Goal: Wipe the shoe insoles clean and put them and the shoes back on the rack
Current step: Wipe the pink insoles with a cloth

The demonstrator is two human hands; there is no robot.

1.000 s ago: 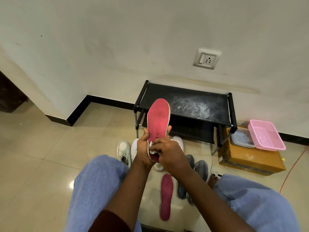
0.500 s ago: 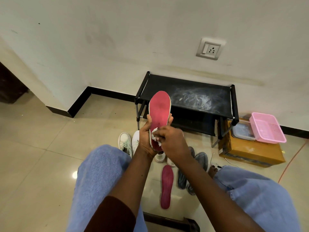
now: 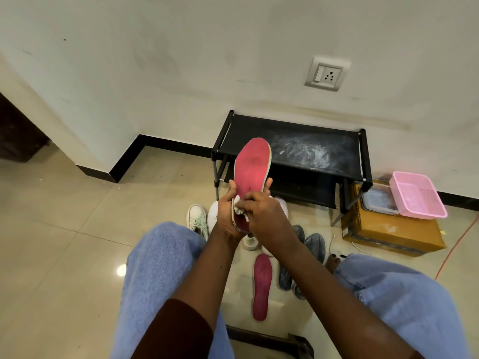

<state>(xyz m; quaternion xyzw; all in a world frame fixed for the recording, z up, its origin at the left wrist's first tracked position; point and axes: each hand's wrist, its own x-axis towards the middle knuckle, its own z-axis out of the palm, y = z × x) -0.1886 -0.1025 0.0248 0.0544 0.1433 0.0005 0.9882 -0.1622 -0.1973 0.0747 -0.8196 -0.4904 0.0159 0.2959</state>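
Hands together: left hand (image 3: 228,217) clasps the raised insole (image 3: 252,167) by its lower half; right hand (image 3: 265,216) pinches a cloth (image 3: 238,204) against its red face. Floor (image 3: 77,229), beneath: second insole (image 3: 262,286), grey shoes (image 3: 315,246), white shoes (image 3: 197,220). Rack (image 3: 293,149), beyond: no shoes seen on it. Progress, judged: wiping under way; all racking remains.

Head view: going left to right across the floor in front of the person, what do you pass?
white sneaker → floor insole → grey shoes → cardboard box
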